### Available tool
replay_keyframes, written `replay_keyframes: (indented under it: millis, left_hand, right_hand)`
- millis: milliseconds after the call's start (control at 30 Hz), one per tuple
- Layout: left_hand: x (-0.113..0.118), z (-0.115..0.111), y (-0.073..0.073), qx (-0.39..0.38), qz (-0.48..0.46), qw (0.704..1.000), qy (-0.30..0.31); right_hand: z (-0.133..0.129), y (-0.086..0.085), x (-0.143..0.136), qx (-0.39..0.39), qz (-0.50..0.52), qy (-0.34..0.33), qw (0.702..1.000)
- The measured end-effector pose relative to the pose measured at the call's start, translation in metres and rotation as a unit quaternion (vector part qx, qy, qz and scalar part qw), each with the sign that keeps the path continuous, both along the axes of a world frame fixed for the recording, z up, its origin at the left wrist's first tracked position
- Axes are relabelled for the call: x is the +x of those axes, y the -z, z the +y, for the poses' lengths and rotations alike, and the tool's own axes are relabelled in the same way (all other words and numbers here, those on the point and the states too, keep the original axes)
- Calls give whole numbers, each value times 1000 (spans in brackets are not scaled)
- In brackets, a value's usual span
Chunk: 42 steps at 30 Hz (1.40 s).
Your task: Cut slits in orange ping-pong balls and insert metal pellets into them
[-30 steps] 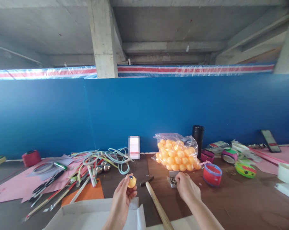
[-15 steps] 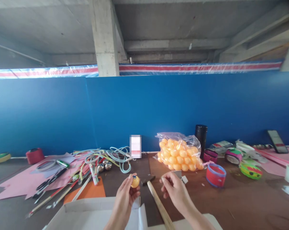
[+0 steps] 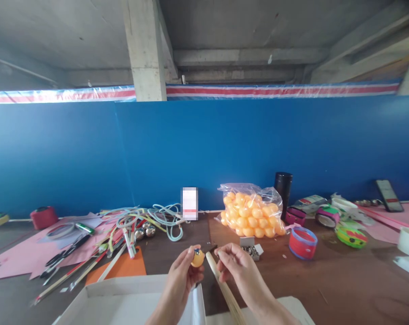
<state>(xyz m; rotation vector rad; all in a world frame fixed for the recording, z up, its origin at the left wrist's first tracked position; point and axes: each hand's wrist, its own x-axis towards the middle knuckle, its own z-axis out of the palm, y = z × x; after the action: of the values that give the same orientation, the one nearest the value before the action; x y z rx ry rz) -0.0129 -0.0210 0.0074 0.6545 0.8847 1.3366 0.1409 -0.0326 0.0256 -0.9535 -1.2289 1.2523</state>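
My left hand (image 3: pixel 181 276) is closed around an orange ping-pong ball (image 3: pixel 198 258) with a small dark blue mark on its upper side. To its right, my right hand (image 3: pixel 242 274) is pinched, thumb against fingertips. Whatever sits in that pinch is too small to make out. Between and below the hands lies a hammer (image 3: pixel 225 290) with a pale wooden handle, its dark head partly hidden. Just beyond my right hand stands an opened small box (image 3: pixel 253 252) of tiny metallic pieces. A clear plastic bag (image 3: pixel 252 218) full of orange balls lies farther back.
A white box lid or tray (image 3: pixel 130 295) sits at the front left. Scissors (image 3: pixel 64 255), cords (image 3: pixel 167 219), silver balls (image 3: pixel 145 231) and pink paper (image 3: pixel 18 259) crowd the left. Rolled bands (image 3: pixel 302 243) and a black cylinder (image 3: pixel 283 192) stand right, before a blue partition (image 3: pixel 225 144).
My right hand has moved left, closer to the ball, uncovering the small box of metallic pieces. My left hand still holds the ball, now slightly further right. The view has shifted slightly.
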Motion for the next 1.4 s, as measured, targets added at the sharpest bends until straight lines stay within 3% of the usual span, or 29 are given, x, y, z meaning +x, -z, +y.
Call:
replay_keyframes:
  millis: [367,600,700,800,900,1033,1200,1400]
  left_hand:
    - [3,-3,-1,8,-4,1000,24]
    - [3,-3,1,16,2,999,34]
    - [3,-2,2,12,6,999,29]
    - [3,0,4,5,6,1000,27]
    - [1,1,5,-3,5,1000,29]
    - [2,-2,2,-3,9,1000,22]
    - [2,-4,0,-7,10,1000,15]
    - [-1,2,8,-6,8,999,34]
  right_hand:
    - [2,13,-6,-1,92,-30,995]
    - [-1,11,-8,-13,98,-34,994]
    - [3,10,-3,-14,23,0,1000]
    - [12,11,14,10,-181,106,978]
    - [25,16,40,18,-243,186,952]
    - [37,25,69,2,-304,243,921]
    - [40,29,76,-8,-320,253,913]
    - [38,24,60,2,-228,197,954]
